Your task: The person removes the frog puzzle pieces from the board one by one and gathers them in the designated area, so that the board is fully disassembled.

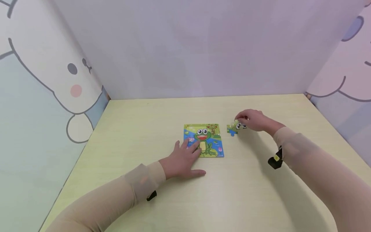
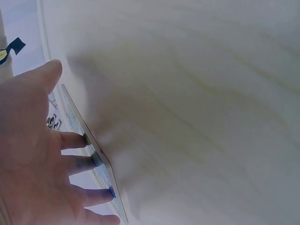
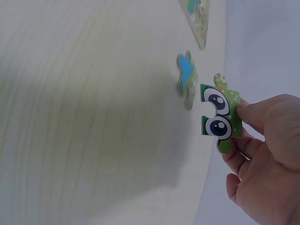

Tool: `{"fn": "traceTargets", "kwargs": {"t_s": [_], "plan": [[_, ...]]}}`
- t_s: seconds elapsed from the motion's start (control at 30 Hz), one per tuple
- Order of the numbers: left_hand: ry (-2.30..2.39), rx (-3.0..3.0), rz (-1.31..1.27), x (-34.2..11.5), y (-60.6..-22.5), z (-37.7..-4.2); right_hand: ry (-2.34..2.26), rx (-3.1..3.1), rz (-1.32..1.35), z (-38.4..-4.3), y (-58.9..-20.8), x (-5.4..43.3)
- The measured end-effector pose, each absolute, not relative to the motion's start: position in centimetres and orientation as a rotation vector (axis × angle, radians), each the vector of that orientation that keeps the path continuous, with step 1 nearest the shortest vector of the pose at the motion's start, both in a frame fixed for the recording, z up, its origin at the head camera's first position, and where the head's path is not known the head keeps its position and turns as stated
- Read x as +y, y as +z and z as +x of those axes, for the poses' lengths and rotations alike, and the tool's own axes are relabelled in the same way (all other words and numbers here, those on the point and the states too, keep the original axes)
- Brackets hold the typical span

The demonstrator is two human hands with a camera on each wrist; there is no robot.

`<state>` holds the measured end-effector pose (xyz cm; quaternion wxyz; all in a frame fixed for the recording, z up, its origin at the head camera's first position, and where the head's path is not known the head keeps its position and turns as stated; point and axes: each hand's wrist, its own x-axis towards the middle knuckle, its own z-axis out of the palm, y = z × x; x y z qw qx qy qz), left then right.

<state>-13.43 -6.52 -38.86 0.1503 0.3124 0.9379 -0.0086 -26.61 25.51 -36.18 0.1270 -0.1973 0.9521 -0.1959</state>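
Observation:
A square frog picture board [image 1: 213,151] lies flat near the middle of the table. My left hand [image 1: 183,159] rests on its lower left part, fingers spread and straight. In the left wrist view the fingertips [image 2: 99,197] touch the board's face near its edge. To the right of the board, my right hand [image 1: 253,120] pinches a jigsaw piece [image 3: 234,115] printed with two frog eyes, between thumb and fingers. The piece is tilted up above the table in the right wrist view. Another jigsaw piece [image 3: 186,75], blue and green, lies on the table beside it.
The pale wooden table [image 1: 139,125] meets a plain wall [image 1: 188,48] at its back edge. Side panels with cartoon drawings [image 1: 76,74] stand at left and right. Dark straps with a black device [image 1: 275,161] hang at the wrists.

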Motion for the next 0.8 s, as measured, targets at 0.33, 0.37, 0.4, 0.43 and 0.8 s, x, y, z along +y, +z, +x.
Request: {"fn": "traceTargets", "kwargs": {"t_s": [0.33, 0.37, 0.4, 0.43, 0.8], "plan": [[-0.009, 2.695, 0.899, -6.6, -38.8, -13.3, -0.461, 2.786, -0.483, -27.2, -37.8, 29.3], [-0.009, 2.696, 0.901, -6.5, -38.8, -13.3, -0.452, 2.788, -0.479, -27.2, -37.9, 29.5], [-0.007, 2.697, 0.903, -6.5, -38.8, -13.2, -0.446, 2.790, -0.473, -27.2, -37.9, 29.6], [-0.004, 2.699, 0.906, -6.5, -38.7, -13.2, -0.442, 2.792, -0.461, -27.2, -38.0, 29.8], [0.017, 2.704, 0.910, -6.3, -38.6, -13.1, -0.461, 2.845, -0.427, -27.5, -37.8, 30.4]]}}
